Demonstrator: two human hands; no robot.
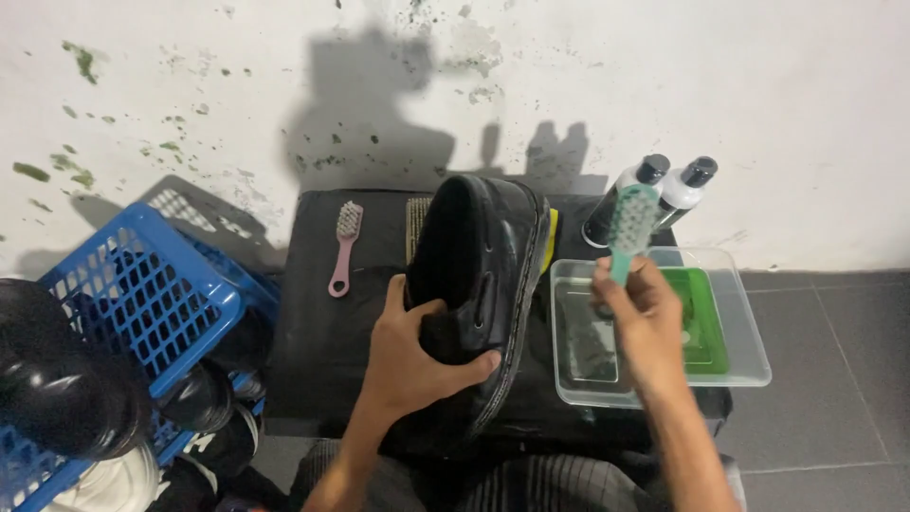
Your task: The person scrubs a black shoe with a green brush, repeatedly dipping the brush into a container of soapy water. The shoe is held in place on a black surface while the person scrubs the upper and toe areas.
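1. Left hand (414, 353) clamped on black shoe (479, 284), thumb inside the opening, shoe tipped on its side on the black desk (318, 351).
2. Right hand (643, 318) closed around green brush (628, 228), bristles up, above clear tray (749, 365).
3. Two bottles (654, 194) just beyond right hand.
4. Pink brush (345, 245) beyond left hand; blue basket (142, 303) far left.

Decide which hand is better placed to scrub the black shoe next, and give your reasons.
Probably the right hand: it already grips the teal brush, raised beside the black shoe above the clear tray. The left hand is clamped on the shoe, steadying it.
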